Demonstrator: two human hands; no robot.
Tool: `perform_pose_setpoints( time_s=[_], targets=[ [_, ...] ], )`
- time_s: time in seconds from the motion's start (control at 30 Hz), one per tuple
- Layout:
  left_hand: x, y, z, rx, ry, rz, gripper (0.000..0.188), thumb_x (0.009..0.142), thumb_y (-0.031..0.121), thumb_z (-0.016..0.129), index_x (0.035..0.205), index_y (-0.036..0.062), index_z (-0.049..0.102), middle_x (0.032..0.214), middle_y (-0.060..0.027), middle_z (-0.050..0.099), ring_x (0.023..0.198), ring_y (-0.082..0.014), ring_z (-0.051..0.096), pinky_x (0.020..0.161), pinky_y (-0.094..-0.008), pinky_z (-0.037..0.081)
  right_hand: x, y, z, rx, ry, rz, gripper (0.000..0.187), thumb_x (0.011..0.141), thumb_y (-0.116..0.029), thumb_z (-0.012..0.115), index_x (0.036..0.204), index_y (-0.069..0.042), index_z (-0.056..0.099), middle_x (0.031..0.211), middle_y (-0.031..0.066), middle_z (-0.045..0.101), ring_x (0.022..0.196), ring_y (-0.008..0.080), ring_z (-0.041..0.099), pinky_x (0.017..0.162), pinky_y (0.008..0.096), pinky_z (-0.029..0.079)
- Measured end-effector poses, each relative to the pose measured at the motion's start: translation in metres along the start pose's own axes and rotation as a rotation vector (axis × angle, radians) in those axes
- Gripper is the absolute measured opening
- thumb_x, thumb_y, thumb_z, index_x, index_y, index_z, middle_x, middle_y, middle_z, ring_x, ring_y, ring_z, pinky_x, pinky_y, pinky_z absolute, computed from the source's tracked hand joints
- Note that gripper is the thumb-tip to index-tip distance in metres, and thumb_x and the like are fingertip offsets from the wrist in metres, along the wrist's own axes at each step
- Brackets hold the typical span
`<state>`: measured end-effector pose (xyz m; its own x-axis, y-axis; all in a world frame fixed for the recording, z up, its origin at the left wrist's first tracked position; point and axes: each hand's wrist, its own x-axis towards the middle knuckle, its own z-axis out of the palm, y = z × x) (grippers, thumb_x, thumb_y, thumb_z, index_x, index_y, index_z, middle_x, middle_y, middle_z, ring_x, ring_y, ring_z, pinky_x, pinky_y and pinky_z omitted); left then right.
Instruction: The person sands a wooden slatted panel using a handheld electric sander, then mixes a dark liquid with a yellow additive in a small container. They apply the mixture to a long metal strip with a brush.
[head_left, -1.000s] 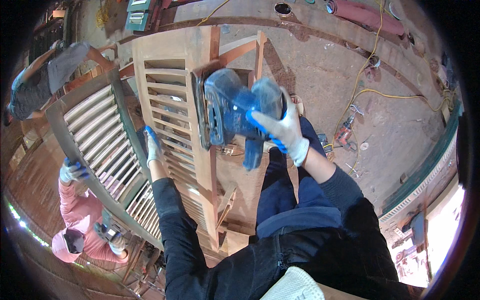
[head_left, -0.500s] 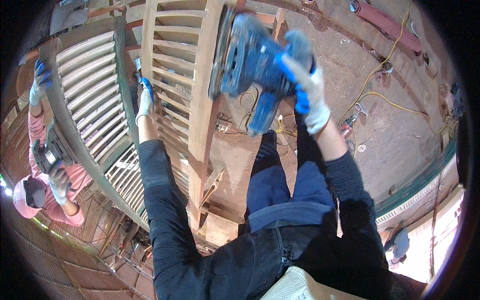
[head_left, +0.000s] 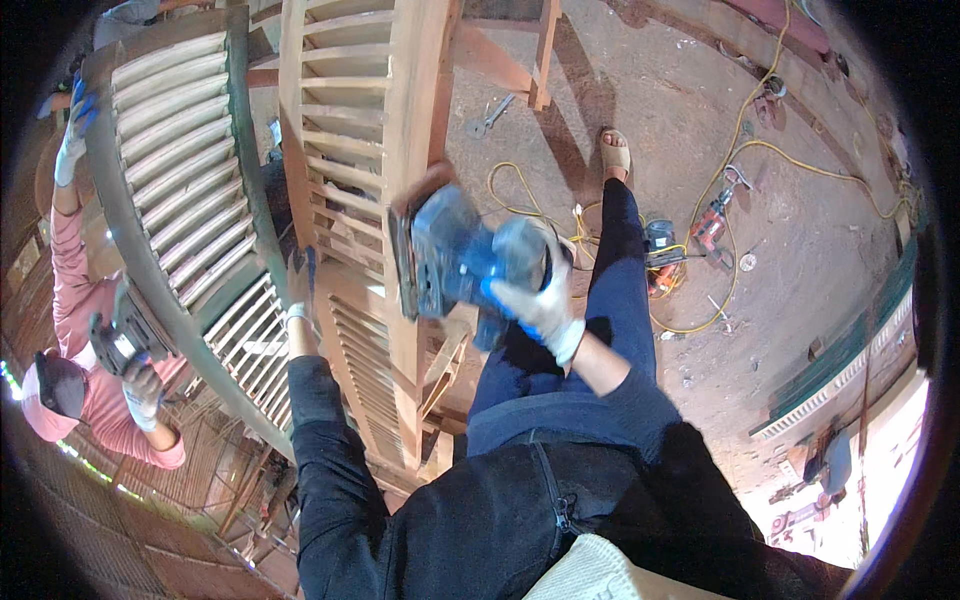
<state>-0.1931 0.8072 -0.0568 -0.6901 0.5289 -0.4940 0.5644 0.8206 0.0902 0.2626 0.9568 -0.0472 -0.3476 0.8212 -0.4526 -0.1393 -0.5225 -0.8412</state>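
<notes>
My right hand (head_left: 547, 318), in a white glove with blue fingertips, is closed round the handle of a blue power sander (head_left: 449, 249). The sander is tilted on its side, its flat pad against or very near the right edge of a bare wooden louvered shutter (head_left: 408, 120). That shutter stands on edge before me, with slats between two long rails. My left hand (head_left: 301, 292) is at the shutter's left rail, seemingly gripping it; its fingers are shadowed and blurred.
Left of it stands a darker louvered shutter (head_left: 215, 130), which a co-worker in pink holds with one hand, another sander (head_left: 128, 335) in the other. On the floor to the right lie a yellow cord (head_left: 745, 150), a red-and-grey power tool (head_left: 712, 225) and pliers (head_left: 488, 118).
My right hand has brought the sander down and toward me along the shutter's edge. My left hand has slid nearer along the left rail. My foot now shows ahead on the floor.
</notes>
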Motion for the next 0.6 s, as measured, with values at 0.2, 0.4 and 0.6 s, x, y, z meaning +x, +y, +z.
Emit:
perform_pose_setpoints(
  time_s=[0.2,0.4,0.6],
  targets=[
    [0.004,-0.041,0.008,-0.051,0.030,-0.074,0.072,0.089,0.053,0.048,0.144,0.0085,0.034,0.150,-0.0150,0.032,0.139,-0.0300,0.028,0.114,-0.0391,0.020,0.115,-0.026,-0.035,0.184,-0.044,-0.140,0.059,0.075,-0.020,0.079,0.127,-0.006,0.054,0.119,0.0037,0.060,0.106,0.0138,0.057,0.096,0.0320,0.045],
    [-0.005,0.002,0.017,-0.068,0.103,-0.103,0.074,0.090,0.057,0.044,0.144,0.0081,0.033,0.151,-0.0155,0.030,0.140,-0.0302,0.026,0.115,-0.0391,0.019,0.113,-0.027,-0.035,0.331,-0.002,-0.077,0.051,0.079,-0.016,0.075,0.124,-0.004,0.056,0.111,0.0056,0.062,0.097,0.0132,0.061,0.087,0.0303,0.051],
    [-0.003,-0.018,0.020,-0.094,0.144,0.035,0.077,0.092,0.058,0.042,0.144,0.0025,0.032,0.150,-0.0192,0.028,0.141,-0.0306,0.022,0.115,-0.0371,0.019,-0.013,0.055,0.005,0.183,0.104,0.069,0.054,0.077,-0.012,0.076,0.126,-0.005,0.055,0.121,0.0044,0.058,0.106,0.0130,0.056,0.091,0.0315,0.048]
  ],
)
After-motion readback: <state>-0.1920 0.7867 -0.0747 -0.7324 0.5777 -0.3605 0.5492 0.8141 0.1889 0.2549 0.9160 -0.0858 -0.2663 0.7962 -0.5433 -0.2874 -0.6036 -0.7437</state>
